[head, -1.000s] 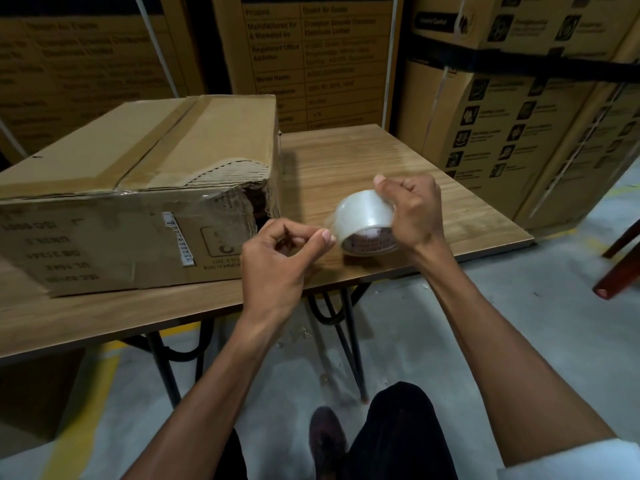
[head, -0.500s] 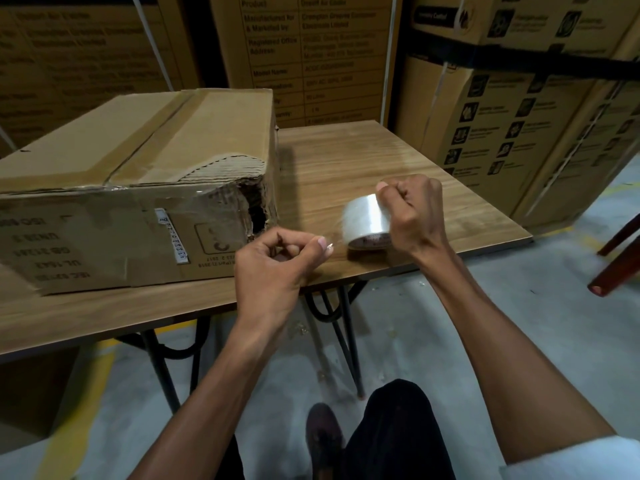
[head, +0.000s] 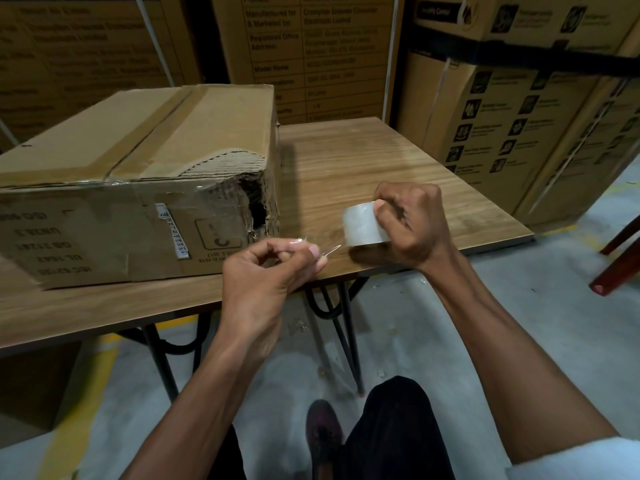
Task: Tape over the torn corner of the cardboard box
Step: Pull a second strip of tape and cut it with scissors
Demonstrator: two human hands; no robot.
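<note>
Beside the cardboard box (head: 138, 188) on the desk (head: 381, 161), the right hand (head: 412, 223) is gripping the tape roll (head: 362, 227); the left hand (head: 266, 271) — fingers (head: 313, 252) pinched — is holding the clear tape end (head: 311, 244) near the torn corner (head: 258, 209).

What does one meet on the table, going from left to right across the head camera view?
cardboard box → torn corner → left hand pinching the tape end → tape roll → right hand, all over the wooden table.
</note>
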